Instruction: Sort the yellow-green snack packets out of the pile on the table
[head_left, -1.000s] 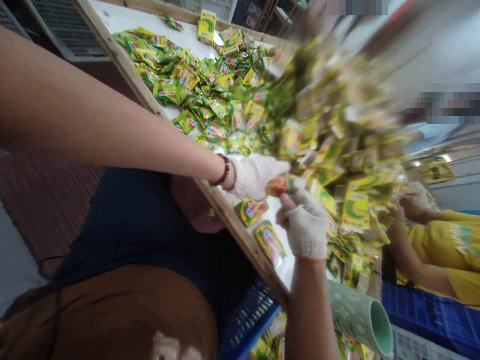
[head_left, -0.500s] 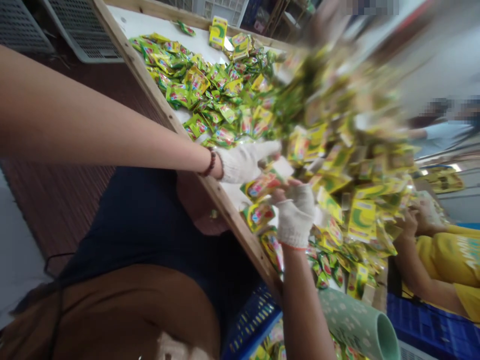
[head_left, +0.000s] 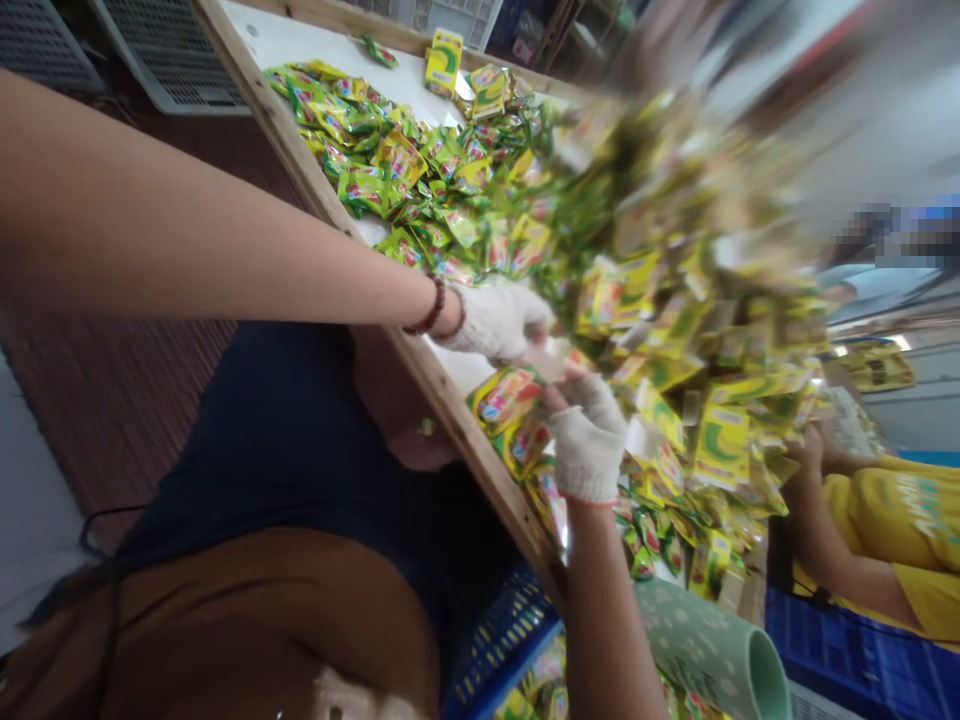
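Both my hands wear white knit gloves and meet at the near edge of a white table point(head_left: 457, 370). My left hand point(head_left: 499, 318), with a bead bracelet at the wrist, has its fingers curled in a pinch on a small sachet. My right hand point(head_left: 589, 440) is closed just below it, against a yellow-green sachet with red print point(head_left: 506, 395). More sachets point(head_left: 525, 445) lie by my right wrist on the table's edge. A large heap of the same sachets point(head_left: 450, 170) covers the table beyond my hands; its right half is blurred.
A wooden rim point(head_left: 300, 170) borders the table on my side. A blue crate point(head_left: 502, 630) with sachets sits below the edge, next to a pale green dotted tube point(head_left: 712, 650). Another person in a yellow shirt point(head_left: 900, 520) works at the right. Yellow boxes point(head_left: 442, 60) stand at the far end.
My left hand went from stretched fingers to a curled pinch and drew back slightly. My right hand moved in closer, and the sachet between my hands came down toward the table edge.
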